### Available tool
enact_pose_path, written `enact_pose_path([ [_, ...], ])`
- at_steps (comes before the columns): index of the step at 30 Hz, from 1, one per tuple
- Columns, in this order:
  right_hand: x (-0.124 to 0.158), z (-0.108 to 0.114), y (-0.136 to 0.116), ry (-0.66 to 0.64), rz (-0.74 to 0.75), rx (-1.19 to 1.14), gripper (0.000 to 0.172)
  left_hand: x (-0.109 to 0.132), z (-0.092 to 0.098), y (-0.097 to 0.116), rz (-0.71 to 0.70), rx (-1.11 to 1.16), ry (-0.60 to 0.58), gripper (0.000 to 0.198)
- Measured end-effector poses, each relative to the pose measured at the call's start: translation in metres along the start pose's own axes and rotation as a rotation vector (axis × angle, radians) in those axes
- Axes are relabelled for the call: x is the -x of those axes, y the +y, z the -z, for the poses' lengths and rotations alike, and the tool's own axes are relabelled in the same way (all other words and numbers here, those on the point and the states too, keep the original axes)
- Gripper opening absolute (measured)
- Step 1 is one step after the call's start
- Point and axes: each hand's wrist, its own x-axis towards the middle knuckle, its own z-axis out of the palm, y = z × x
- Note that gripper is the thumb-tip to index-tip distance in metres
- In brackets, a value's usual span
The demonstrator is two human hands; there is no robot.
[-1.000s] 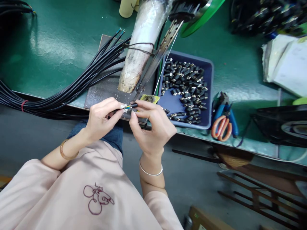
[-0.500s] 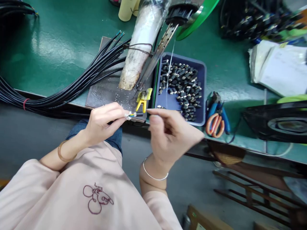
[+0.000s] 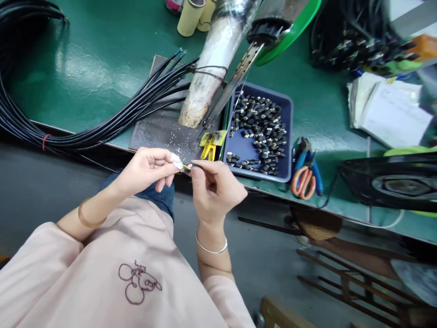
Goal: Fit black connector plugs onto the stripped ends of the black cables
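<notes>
My left hand (image 3: 148, 169) pinches the thin coloured wires (image 3: 185, 166) at a cable end, with white wrapping on a fingertip. Thumb and forefinger of my right hand (image 3: 216, 184) are closed on a small black connector (image 3: 195, 166), mostly hidden by the fingers. The two hands almost meet at the bench edge. Just beyond them is a yellow clip (image 3: 208, 149) with a yellow sponge (image 3: 217, 136). A soldering iron (image 3: 218, 102) points down beside a white wrapped tube (image 3: 201, 84). Black cables (image 3: 112, 123) lie bundled at the left.
A blue tray (image 3: 289, 132) holds several black connectors. Right of it lie pliers and scissors with orange handles (image 3: 303, 183), then papers (image 3: 392, 107) and a black fan-like object (image 3: 396, 180). A person's arm (image 3: 358, 255) shows at lower right.
My right hand has moved left and closed its fingertips around the black connector at the wires. The view has shifted slightly, so the bench items appear a little lower.
</notes>
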Motion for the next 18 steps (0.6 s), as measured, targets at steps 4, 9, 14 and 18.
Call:
enact_pose_path([
  [4, -0.003, 0.002, -0.004, -0.025, -0.090, 0.047, 0.018, -0.002, 0.003, -0.003, -0.030, 0.017, 0.040, 0.024],
  [9, -0.010, 0.005, -0.013, -0.072, 0.076, 0.172, 0.007, -0.002, -0.003, -0.014, -0.313, -0.252, 0.167, 0.010],
  [14, -0.008, -0.002, -0.014, -0.033, 0.083, 0.285, 0.011, -0.004, -0.009, -0.021, -0.521, -0.562, 0.286, 0.010],
  [18, -0.008, -0.007, -0.014, -0.038, -0.070, 0.220, 0.012, -0.006, -0.011, -0.023, -0.556, -0.601, 0.323, 0.009],
])
